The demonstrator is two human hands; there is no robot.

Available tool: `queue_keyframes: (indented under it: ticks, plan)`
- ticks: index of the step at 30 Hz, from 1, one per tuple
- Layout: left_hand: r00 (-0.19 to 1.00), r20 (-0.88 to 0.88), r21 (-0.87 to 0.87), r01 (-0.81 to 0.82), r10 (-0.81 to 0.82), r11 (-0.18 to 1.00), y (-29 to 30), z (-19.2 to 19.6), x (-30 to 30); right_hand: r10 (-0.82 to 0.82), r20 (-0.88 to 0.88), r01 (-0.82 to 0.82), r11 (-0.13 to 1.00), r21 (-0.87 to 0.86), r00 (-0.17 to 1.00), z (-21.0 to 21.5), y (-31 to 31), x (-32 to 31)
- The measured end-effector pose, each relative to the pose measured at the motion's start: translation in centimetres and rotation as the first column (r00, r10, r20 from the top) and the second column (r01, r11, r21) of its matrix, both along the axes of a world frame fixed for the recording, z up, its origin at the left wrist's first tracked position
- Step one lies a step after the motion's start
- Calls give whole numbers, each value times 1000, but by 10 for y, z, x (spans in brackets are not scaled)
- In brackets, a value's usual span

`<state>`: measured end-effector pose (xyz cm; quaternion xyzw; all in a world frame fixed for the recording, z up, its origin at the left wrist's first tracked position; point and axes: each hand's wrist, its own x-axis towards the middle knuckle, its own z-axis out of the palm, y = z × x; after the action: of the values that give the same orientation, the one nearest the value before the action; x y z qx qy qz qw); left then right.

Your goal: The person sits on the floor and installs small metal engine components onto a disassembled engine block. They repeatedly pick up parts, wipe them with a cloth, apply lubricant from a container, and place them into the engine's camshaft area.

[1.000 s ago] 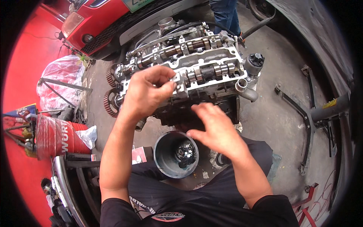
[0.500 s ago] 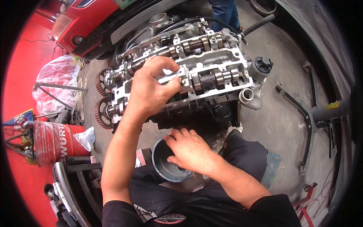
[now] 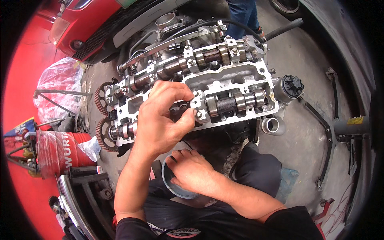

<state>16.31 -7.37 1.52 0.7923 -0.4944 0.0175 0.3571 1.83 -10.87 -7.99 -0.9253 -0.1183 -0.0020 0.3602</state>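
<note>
An engine's cylinder head (image 3: 236,76) stands before me, with two camshafts (image 3: 226,106) lying in it under bearing caps. My left hand (image 3: 164,120) reaches over its near side; thumb and index finger pinch a silver bearing cap (image 3: 201,108) on the nearer camshaft. Below, my right hand (image 3: 191,170) hangs over a grey round tub (image 3: 165,180) by my lap. Its thumb and index finger are apart, with the palm side and the tub's contents mostly hidden. Toothed cam gears (image 3: 107,134) sit at the head's left end.
A red drum (image 3: 68,154) wrapped in plastic stands at the left, near a metal frame (image 3: 86,186). Beyond the engine is a red car's front (image 3: 96,26), with another person's legs (image 3: 243,18) beside it. Grey stand legs (image 3: 316,116) are at the right.
My view has shifted, so the engine appears lower and a little to the right. My left hand stays on the bearing cap. My right hand stays over the tub, its fingers slightly more bent.
</note>
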Motion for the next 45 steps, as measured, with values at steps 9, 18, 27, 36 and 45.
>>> queue_keyframes:
  ticks: [9,18,27,36,45]
  plan:
    - [988,154,51,24,-32,998,-10,7,-5,-12,15,12,1000,7,1000,-7,-10,10]
    - [977,212,116,-26,1,993,-6,12,-17,95,-44,-94,995,31,994,5,-15,11]
    - [954,299,149,-78,30,986,-4,15,-27,105,-79,-103,994,31,991,11,-24,8]
    - [885,466,143,-56,-17,988,-13,13,-34,121,-61,-114,988,104,991,10,-26,8]
    - [899,436,146,-30,-37,989,-9,7,-33,41,28,-43,994,104,999,1,-18,3]
